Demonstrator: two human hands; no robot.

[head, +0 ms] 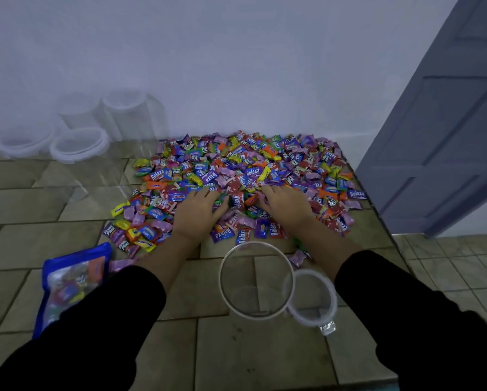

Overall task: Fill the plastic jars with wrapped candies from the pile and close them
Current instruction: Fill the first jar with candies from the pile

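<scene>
A wide pile of colourful wrapped candies (pixel 245 170) covers the tiled surface against the white wall. My left hand (pixel 198 210) and my right hand (pixel 284 204) lie palm down on the near part of the pile, fingers spread among the wrappers, a small gap between them. An open clear plastic jar (pixel 255 280) stands upright just in front of my hands, with nothing inside. Its clear lid (pixel 313 297) lies flat beside it on the right, touching it.
Several more clear jars (pixel 80 145) with lids stand at the back left by the wall. A blue candy bag (pixel 67 280) lies at the near left. A grey door (pixel 445 119) stands open on the right, past the surface's right edge.
</scene>
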